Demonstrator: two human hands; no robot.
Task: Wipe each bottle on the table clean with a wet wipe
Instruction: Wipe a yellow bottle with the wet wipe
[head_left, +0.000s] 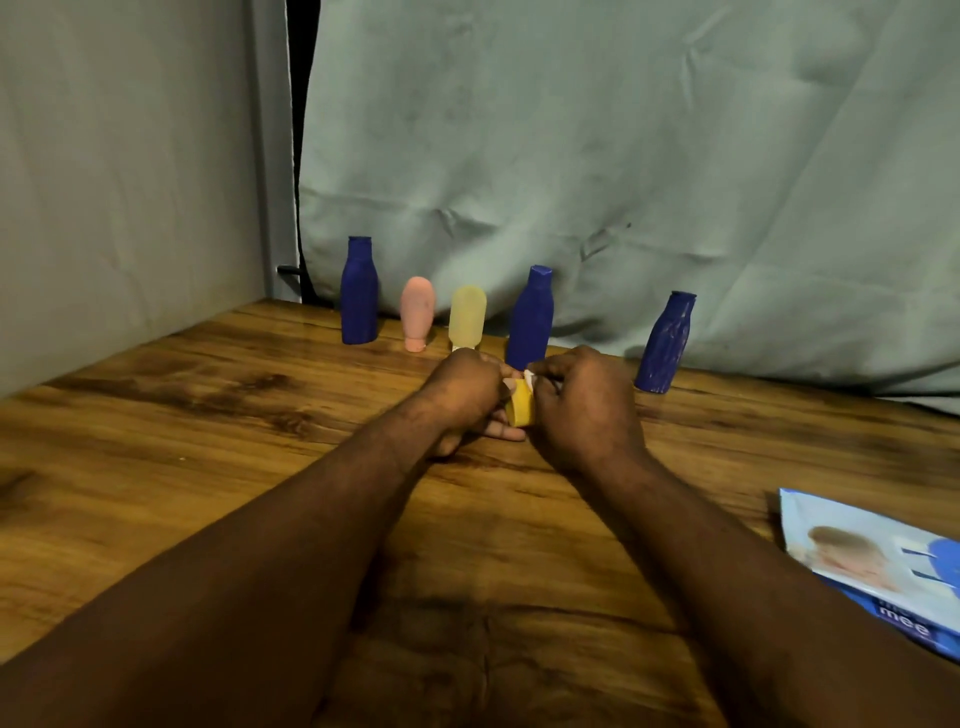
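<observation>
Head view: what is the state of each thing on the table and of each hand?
left blue bottle: standing at the back.
pink bottle: standing on its cap.
pale bottle: standing on its cap.
middle blue bottle: standing.
right blue bottle: standing, apart from the others.
yellow bottle: held in the left hand.
wipe: pinched by the right hand against the yellow bottle.
pack: lying flat.
</observation>
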